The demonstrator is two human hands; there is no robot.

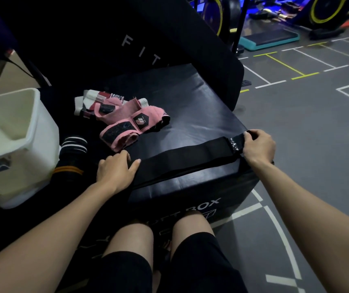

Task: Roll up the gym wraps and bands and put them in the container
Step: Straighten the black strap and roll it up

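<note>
Head view: black wrap point(187, 158) stretched flat along near edge of the padded box point(190, 98); right hand point(259, 145) pinches its far end; left hand point(116, 169) lies flat, fingers straight, pressing the near end; pink wraps point(127, 123) heaped behind; white container point(14, 132) at left, beside the box.
</note>
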